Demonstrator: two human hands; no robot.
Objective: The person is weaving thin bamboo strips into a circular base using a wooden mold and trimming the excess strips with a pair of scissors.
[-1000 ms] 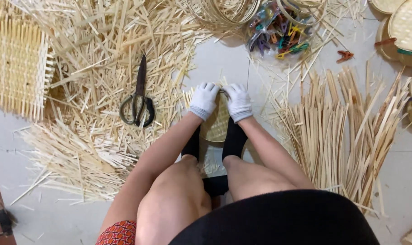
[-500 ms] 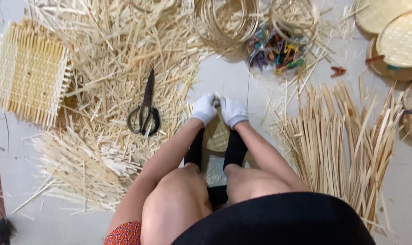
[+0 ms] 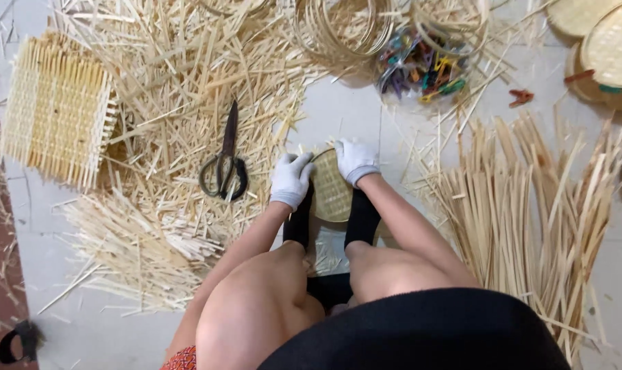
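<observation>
Woven disc (image 3: 330, 188) still gripped by both gloved hands (image 3: 322, 173), position unchanged.

Both gloved hands, left (image 3: 290, 179) and right (image 3: 355, 161), seemingly gripping a round woven tray (image 3: 330, 188) beside scissors (image 3: 225, 164).

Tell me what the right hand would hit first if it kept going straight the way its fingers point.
The right hand, gloved and gripping the round woven piece, points away from the body. Bare floor comes first, then likely the pile of coloured clips; the exact line is uncertain.
</observation>
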